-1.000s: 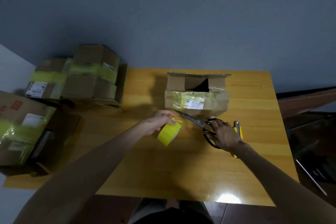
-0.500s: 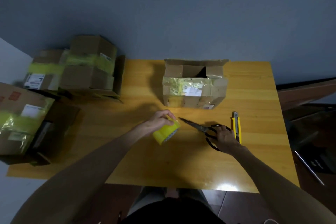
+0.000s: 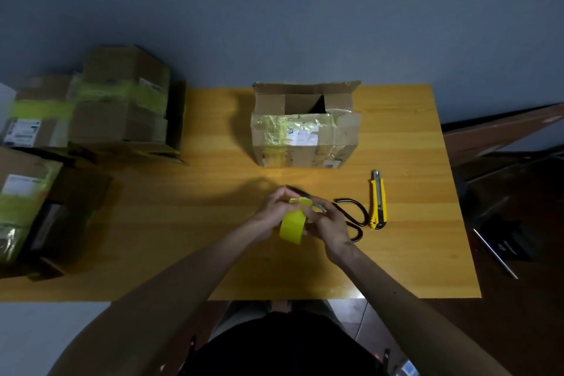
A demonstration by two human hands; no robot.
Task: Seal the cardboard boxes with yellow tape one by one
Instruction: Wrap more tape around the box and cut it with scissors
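Cardboard boxes (image 3: 122,101) wrapped in bands of yellow tape fill the left end of the light wooden tabletop (image 3: 183,238). Three can be made out (two carry white labels), one nearest at the lower left and two farther back.

Toward the middle, the left hand (image 3: 273,214) is raised just above the tabletop, its fingers curled around a roll of yellow tape (image 3: 291,227) held on edge. Behind the hands, well apart from them, stands an open brown cardboard box (image 3: 305,137). Its far flap is upright, the dark inside shows, and old clear and yellowish tape with a white label covers its front.

The right hand (image 3: 326,223) meets the roll from the other side. Its fingertips pinch the crumpled loose end of tape at the top of the roll.

Black-handled scissors (image 3: 355,210) lie on the tabletop, partly hidden under that hand, with their loops showing just beside its wrist. Close to the right of them lies a yellow utility knife (image 3: 378,200), pointing away from the person.
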